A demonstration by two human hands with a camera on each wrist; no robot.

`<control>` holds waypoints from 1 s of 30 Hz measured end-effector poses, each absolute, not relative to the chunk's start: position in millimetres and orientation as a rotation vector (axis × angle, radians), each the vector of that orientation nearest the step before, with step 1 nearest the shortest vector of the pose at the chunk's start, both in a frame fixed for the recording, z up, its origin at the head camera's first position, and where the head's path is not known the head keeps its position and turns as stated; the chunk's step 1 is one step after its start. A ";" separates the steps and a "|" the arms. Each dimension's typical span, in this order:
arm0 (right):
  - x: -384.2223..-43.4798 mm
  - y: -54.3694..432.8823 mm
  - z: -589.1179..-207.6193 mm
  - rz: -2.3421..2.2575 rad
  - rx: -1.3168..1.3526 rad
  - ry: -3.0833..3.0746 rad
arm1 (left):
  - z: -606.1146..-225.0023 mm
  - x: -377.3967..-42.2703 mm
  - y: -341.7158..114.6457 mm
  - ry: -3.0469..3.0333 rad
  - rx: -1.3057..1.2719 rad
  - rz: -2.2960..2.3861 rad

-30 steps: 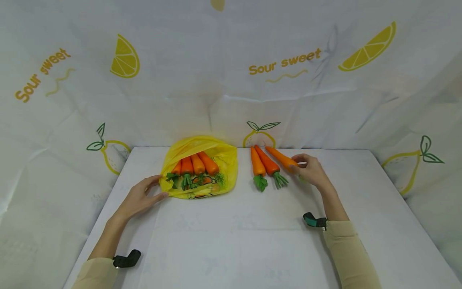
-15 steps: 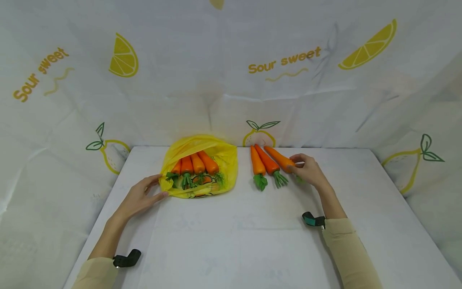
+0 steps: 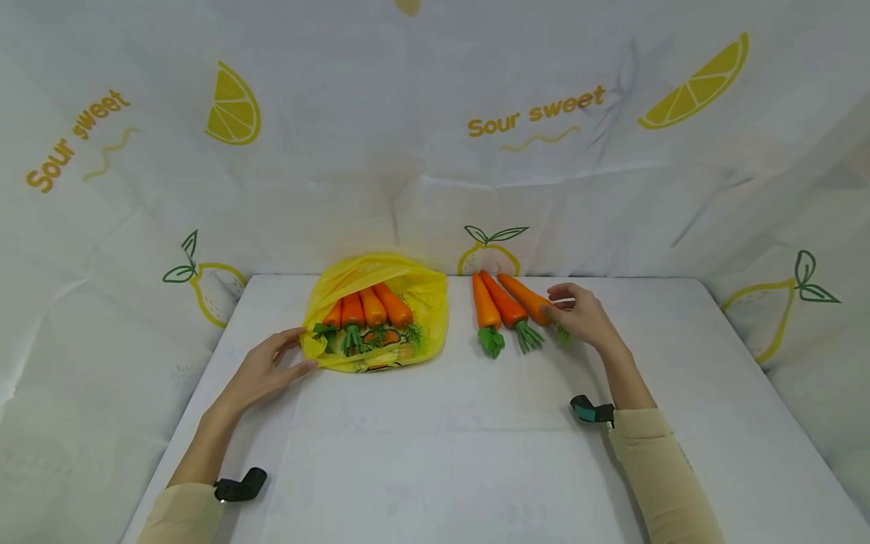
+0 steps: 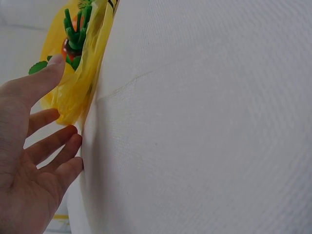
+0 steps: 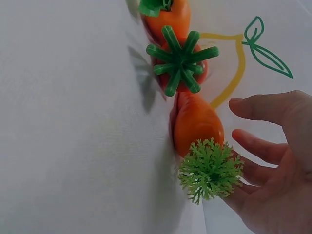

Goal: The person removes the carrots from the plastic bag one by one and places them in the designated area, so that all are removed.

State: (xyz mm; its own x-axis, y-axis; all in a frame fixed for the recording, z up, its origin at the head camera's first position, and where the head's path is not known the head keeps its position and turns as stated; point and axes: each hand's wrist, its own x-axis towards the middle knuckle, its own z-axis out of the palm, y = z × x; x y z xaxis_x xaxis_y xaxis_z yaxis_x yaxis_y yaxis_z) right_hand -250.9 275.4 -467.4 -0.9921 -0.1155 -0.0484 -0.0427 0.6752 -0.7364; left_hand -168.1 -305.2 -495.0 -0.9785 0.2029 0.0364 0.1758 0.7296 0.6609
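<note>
- Rightmost carrot (image 3: pixel 523 298): on the white table (image 3: pixel 435 468), to the right of the yellow bag (image 3: pixel 435 310), and the farthest from it of three loose carrots. Its slim tip points at the back cloth (image 3: pixel 381 113), its frilly green top towards the person.
- Right hand (image 3: pixel 581 317): right of the bag, at the thick end of that carrot. The fingers are spread and bent loosely without grasping it; whether a fingertip touches it, I cannot tell.
- Left hand (image 3: pixel 265 370): at the bag's left edge, fingers relaxed and touching the yellow plastic, thumb apart from them; no clenched grip.
- Four carrots (image 3: pixel 372 308): inside the bag, side by side, green tops towards its mouth.
- Left loose carrot (image 3: pixel 485 302): nearest the bag on its right, with a broad leafy top.
- Middle loose carrot (image 3: pixel 503 298): next farther right from the bag, with stubby green stalks.
</note>
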 end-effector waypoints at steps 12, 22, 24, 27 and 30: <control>-251.0 262.6 -451.1 -1.255 -0.197 2.830 | -494.1 -168.0 -304.9 2.891 0.321 1.095; -247.6 245.0 -441.1 -1.335 -0.314 2.773 | -494.5 -167.9 -305.0 2.886 0.317 1.098; -246.9 238.9 -438.5 -1.338 -0.326 2.770 | -494.7 -168.0 -305.2 2.887 0.314 1.097; -246.6 229.8 -434.6 -1.350 -0.346 2.766 | -495.1 -168.1 -305.5 2.886 0.311 1.096; -246.9 220.9 -430.9 -1.383 -0.362 2.746 | -494.8 -168.3 -305.1 2.884 0.312 1.096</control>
State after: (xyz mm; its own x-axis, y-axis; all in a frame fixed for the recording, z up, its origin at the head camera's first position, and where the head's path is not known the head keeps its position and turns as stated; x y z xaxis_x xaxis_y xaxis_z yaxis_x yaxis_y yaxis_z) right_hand -246.9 220.9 -430.9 -0.9716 -0.2278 0.0639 -0.1869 0.5735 -0.7976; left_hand -168.3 -305.1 -494.8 -0.9789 0.2014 0.0330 0.1725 0.7300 0.6613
